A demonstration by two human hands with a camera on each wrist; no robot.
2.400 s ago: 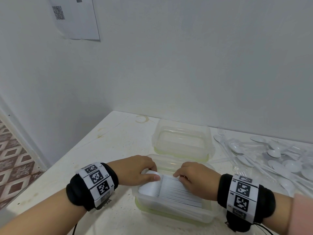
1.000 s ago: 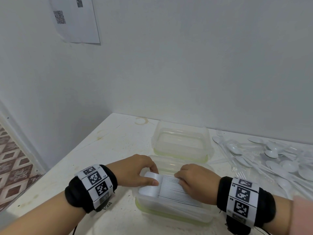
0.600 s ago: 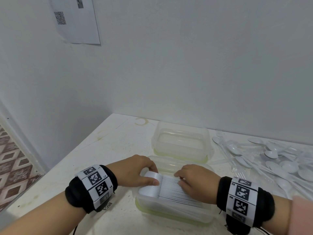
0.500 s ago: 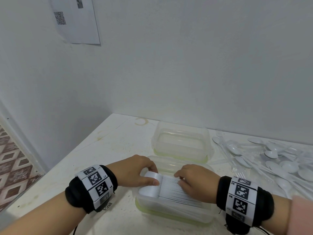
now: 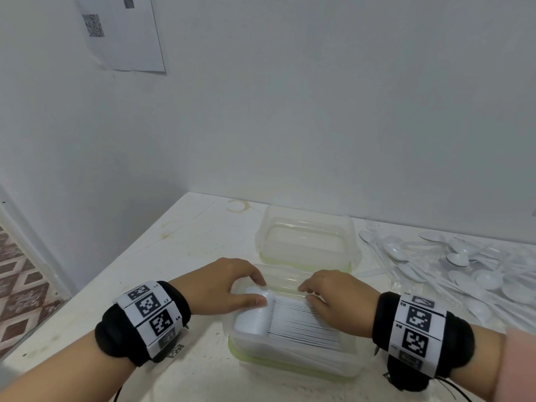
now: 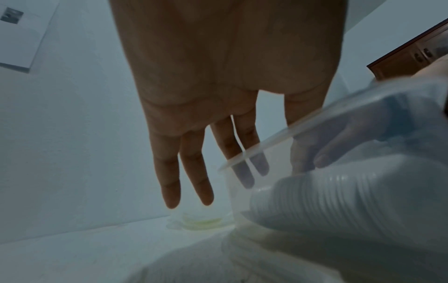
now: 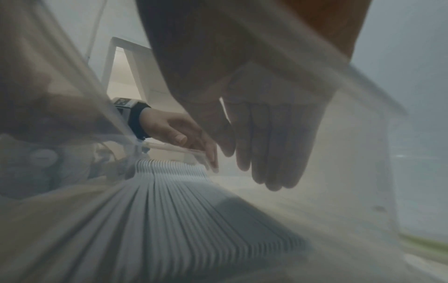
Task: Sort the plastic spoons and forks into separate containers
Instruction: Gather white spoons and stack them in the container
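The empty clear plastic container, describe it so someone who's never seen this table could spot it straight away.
Start at the white table against the white wall. Two clear plastic containers with green bases sit mid-table, left of the loose pile of white plastic cutlery. The empty clear plastic container is the far one, nearer the wall; the near container, between both hands, holds a stack of white spoons.

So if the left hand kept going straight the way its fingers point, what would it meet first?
Probably the right hand: the left hand points across the stacked spoons in the near container, towards those fingertips. Depth is uncertain.
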